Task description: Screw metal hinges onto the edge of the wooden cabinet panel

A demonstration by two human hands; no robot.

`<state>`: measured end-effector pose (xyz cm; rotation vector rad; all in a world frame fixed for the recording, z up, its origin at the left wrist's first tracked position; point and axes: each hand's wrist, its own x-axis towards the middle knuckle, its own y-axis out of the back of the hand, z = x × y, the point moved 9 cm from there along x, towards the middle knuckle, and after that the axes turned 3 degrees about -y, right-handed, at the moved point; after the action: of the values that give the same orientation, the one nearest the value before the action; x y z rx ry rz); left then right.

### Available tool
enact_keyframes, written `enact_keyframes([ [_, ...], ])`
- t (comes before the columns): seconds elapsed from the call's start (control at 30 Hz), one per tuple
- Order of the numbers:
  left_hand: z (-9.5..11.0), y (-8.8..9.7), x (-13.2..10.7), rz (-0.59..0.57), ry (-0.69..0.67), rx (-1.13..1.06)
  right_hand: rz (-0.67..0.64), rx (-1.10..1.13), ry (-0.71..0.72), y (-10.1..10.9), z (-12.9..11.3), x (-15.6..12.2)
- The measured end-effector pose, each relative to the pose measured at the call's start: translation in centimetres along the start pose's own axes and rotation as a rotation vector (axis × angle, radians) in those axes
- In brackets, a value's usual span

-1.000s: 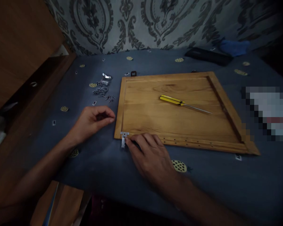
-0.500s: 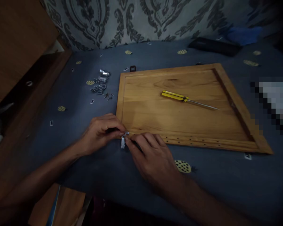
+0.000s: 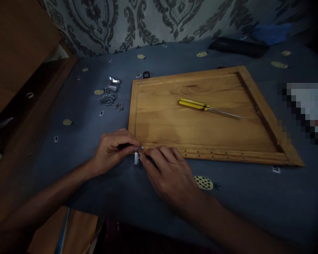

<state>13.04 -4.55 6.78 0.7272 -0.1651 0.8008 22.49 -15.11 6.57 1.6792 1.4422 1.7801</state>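
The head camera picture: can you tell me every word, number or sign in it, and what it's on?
No words or numbers can be read.
Small printed rectangles on the blue cloth: too small to read.
Pixelated thing at right: too blurred to read.
Yellow screwdriver and wooden board: no lettering I can make out.

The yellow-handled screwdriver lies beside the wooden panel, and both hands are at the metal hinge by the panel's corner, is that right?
Wrong place: in the head view, the yellow-handled screwdriver lies on the wooden panel itself. The left hand and right hand are indeed at the metal hinge by the panel's corner.
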Motion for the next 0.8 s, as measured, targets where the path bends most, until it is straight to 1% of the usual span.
enact_keyframes([
  [0.13,-1.0,0.1,-0.4,0.012,0.167,-0.025,-0.021,-0.009,-0.003,-0.2,0.0,-0.1],
  [0.2,-1.4,0.3,-0.6,0.023,0.203,-0.036,-0.03,-0.014,-0.005,-0.2,0.0,-0.1],
  [0.4,-2.1,0.5,-0.9,0.053,0.203,-0.042,-0.031,-0.002,-0.006,-0.1,0.1,0.0],
  [0.53,-2.3,0.3,-1.0,0.056,0.212,-0.095,-0.035,0.004,-0.012,-0.1,0.1,0.0],
  [0.67,-2.7,0.2,-1.1,0.068,0.251,-0.17,-0.03,0.008,-0.009,-0.2,0.1,0.0],
  [0.8,-3.0,0.1,-1.2,0.036,0.31,-0.166,-0.021,0.002,-0.004,-0.2,0.1,0.0],
])
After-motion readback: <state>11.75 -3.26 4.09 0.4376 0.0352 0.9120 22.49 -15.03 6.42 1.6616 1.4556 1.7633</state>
